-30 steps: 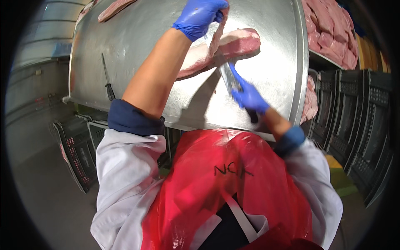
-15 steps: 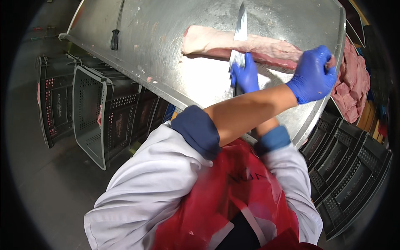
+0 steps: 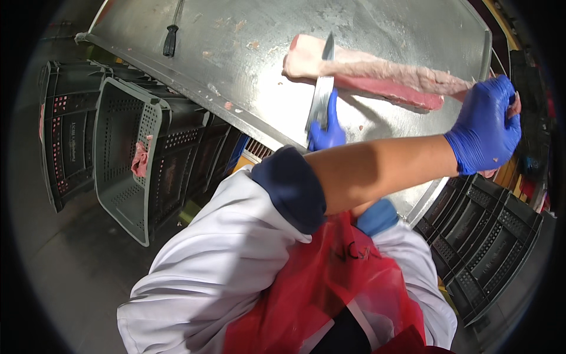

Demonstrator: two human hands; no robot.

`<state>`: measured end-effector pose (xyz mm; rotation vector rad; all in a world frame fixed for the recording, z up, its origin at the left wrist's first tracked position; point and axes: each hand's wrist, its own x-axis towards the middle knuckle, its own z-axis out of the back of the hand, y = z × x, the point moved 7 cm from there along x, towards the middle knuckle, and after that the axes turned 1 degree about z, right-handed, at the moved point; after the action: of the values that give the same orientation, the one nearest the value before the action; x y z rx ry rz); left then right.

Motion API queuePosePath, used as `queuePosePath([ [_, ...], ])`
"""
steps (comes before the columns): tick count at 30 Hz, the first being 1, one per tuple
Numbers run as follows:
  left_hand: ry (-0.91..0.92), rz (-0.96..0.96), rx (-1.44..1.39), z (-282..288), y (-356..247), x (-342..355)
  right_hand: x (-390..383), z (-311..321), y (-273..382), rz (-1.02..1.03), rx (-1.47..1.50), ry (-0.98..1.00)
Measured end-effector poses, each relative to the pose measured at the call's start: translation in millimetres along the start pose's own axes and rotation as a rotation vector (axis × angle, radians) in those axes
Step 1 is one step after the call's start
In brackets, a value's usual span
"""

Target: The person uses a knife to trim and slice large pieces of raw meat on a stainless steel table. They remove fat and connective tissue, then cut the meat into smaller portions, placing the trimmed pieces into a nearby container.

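Note:
A long slab of pale fat over pink meat lies across the metal table. My left hand, in a blue glove, reaches over to the right with its arm crossing above the other. Its fingers are closed on the stretched end of the pale fat strip, which lifts off the pink meat. My right hand, also gloved in blue, grips a knife near the slab's left part. The blade runs beneath the fat strip, its tip showing on the far side. My left forearm partly hides the right arm.
A black-handled rod tool lies at the table's far left. Dark perforated crates stand on the floor to the left, one with a scrap of meat on it. More crates are stacked at the right, beyond the metal table's edge.
My left hand has moved right and nearer, stretching the fat strip away from the meat. The knife has moved left along the slab. The slab has shifted right in view.

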<state>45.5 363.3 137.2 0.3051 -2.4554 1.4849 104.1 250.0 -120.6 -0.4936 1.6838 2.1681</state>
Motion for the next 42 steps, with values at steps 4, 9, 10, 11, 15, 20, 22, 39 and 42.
queuePosePath([
  [4,-0.032,-0.144,-0.065,-3,-39,-7,23,-9,14,0.112,0.185,-0.028],
  [9,0.0,-0.089,-0.064,2,-52,7,-9,-55,-29,0.021,-0.043,-0.077],
  [10,0.022,-0.048,-0.141,-5,-56,6,-14,-56,-21,0.35,-0.01,-0.206],
  [11,0.047,-0.043,-0.187,-12,-60,4,-4,-54,-33,0.365,0.053,-0.19],
  [15,0.089,-0.148,-0.228,-16,-82,-10,47,-55,21,0.097,0.246,0.029],
  [20,0.134,-0.181,-0.285,-69,-95,1,25,-58,-21,0.313,0.033,-0.009],
  [22,0.182,-0.205,-0.272,-86,-97,-9,4,-48,37,0.178,0.092,0.252],
  [39,0.634,-0.174,1.134,208,52,-86,-53,193,-50,0.304,-0.045,0.071],
  [42,0.431,-0.066,1.333,297,25,-94,-31,167,-31,0.524,-0.412,0.175],
])
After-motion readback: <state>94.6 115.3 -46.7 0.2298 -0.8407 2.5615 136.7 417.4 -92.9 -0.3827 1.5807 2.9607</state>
